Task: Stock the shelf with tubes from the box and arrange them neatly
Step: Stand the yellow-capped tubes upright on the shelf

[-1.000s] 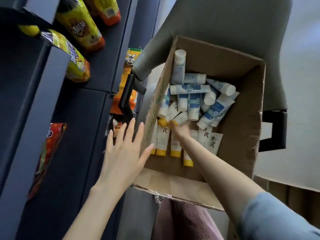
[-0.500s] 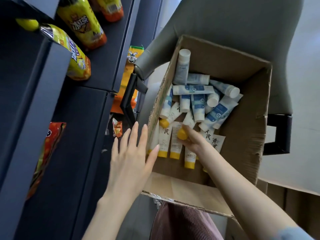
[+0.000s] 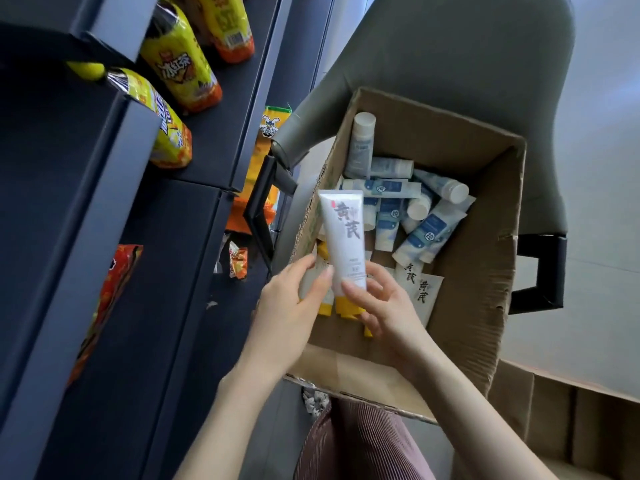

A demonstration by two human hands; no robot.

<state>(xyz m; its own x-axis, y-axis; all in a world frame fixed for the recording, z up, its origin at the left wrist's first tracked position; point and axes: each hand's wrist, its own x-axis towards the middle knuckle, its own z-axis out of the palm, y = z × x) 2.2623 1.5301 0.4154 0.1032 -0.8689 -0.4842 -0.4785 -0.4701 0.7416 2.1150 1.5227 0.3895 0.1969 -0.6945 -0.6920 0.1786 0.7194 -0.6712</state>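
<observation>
Beside the shelf (image 3: 194,258), tube-filled box (image 3: 485,244).

One open brown cardboard box (image 3: 478,271) holds about eight white-and-blue plastic tubes (image 3: 424,233) and, nearer its front wall, at least four white yellow-capped tubes (image 3: 420,289). One more such tube (image 3: 344,244) stands above that box. Left of the box stand three yellow drink bottles (image 3: 181,69).

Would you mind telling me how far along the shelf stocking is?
Done: no tubes show on the shelf, only snack bags. In hand: both the left hand and right hand hold one white tube with a yellow cap above the box. Left: many tubes still lie in the box.
</observation>
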